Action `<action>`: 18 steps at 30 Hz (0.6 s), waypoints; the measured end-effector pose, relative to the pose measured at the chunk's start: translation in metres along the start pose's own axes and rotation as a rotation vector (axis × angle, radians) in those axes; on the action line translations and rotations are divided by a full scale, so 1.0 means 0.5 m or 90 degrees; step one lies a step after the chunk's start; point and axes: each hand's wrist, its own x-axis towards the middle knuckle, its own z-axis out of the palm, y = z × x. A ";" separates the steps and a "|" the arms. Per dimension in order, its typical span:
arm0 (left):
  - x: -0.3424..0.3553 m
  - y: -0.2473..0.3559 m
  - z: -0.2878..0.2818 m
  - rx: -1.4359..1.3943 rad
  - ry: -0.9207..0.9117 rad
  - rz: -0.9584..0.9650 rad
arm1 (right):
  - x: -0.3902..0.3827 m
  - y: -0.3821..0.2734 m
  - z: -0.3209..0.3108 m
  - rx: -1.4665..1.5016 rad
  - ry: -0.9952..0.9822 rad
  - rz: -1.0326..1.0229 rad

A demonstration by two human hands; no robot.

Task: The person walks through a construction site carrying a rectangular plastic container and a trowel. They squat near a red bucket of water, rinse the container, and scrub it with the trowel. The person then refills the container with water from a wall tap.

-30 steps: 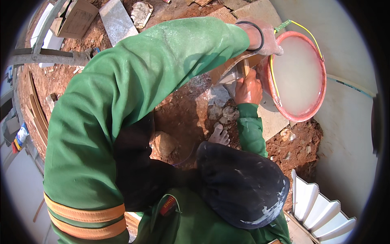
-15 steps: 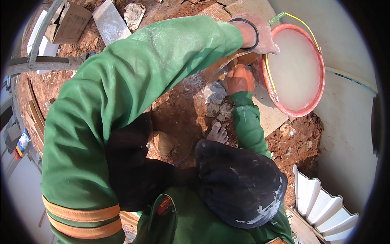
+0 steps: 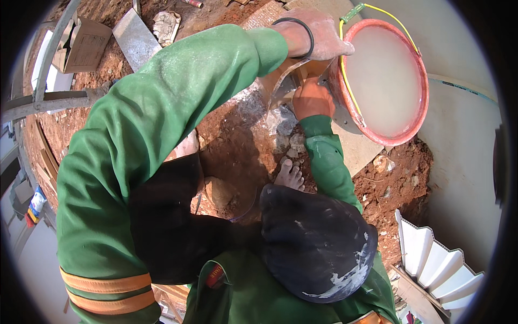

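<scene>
A red-rimmed bucket (image 3: 426,108) holds cloudy whitish liquid and has a yellow handle with a green grip. At its upper left rim is my left hand (image 3: 318,35), with a black band at the wrist. Its thumb points toward the bucket and its fingers curl down out of sight. Below that hand, a brownish object with a thin curved edge (image 3: 279,82) shows in part; its kind is unclear. My right hand (image 3: 314,100) is closed beside this object, just left of the bucket. Whatever it grips is hidden by the hand itself.
Beneath the bucket lies a pale board (image 3: 356,154) on red soil with stones. A bare foot (image 3: 290,174) is close below my right hand. A pale wall (image 3: 458,146) rises at the right, with folded white panels (image 3: 431,259) nearby. A cardboard box (image 3: 89,43) stands far left beside a metal frame (image 3: 59,97).
The view has turned slightly, so the bucket and both hands appear farther up and left. My hands keep nearly the same grip and place beside the bucket.
</scene>
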 end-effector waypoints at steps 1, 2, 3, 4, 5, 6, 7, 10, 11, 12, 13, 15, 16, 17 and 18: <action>0.014 -0.011 0.025 0.014 0.059 0.035 | 0.002 0.009 0.003 0.029 -0.017 -0.013; -0.003 -0.026 0.018 -0.001 0.060 0.044 | 0.006 -0.002 0.017 0.067 -0.042 -0.044; -0.021 -0.045 0.008 -0.016 0.061 0.052 | 0.004 -0.012 0.029 0.104 -0.067 -0.075; -0.044 -0.058 -0.008 -0.031 0.067 0.059 | -0.007 -0.037 0.023 0.090 -0.121 -0.099; -0.037 -0.040 -0.004 -0.028 0.075 0.070 | -0.012 -0.037 -0.002 0.071 -0.156 -0.094; -0.033 -0.039 0.006 -0.016 0.087 0.061 | -0.013 -0.042 0.016 0.111 -0.167 -0.091; -0.029 -0.038 0.015 -0.003 0.100 0.052 | -0.013 -0.042 0.047 0.150 -0.178 -0.088; -0.036 -0.036 0.013 0.036 0.064 0.065 | -0.018 -0.021 0.066 0.207 -0.174 -0.150; -0.037 -0.040 0.020 0.033 0.109 0.078 | -0.030 -0.019 0.064 0.214 -0.173 -0.184; -0.038 -0.050 0.021 0.031 0.123 0.084 | -0.037 -0.016 0.061 0.227 -0.167 -0.176; -0.041 -0.060 0.023 0.028 0.138 0.089 | -0.044 -0.012 0.057 0.239 -0.162 -0.169; -0.041 -0.057 0.021 0.038 0.151 0.102 | -0.043 0.007 0.052 0.243 -0.139 -0.122; -0.039 -0.054 0.020 0.036 0.126 0.090 | -0.035 0.020 0.061 0.236 -0.125 -0.084; -0.039 -0.047 0.015 0.034 0.102 0.081 | -0.029 0.035 0.069 0.230 -0.108 -0.046; -0.041 -0.048 0.006 0.039 0.082 0.065 | -0.018 0.052 0.083 0.249 -0.089 -0.052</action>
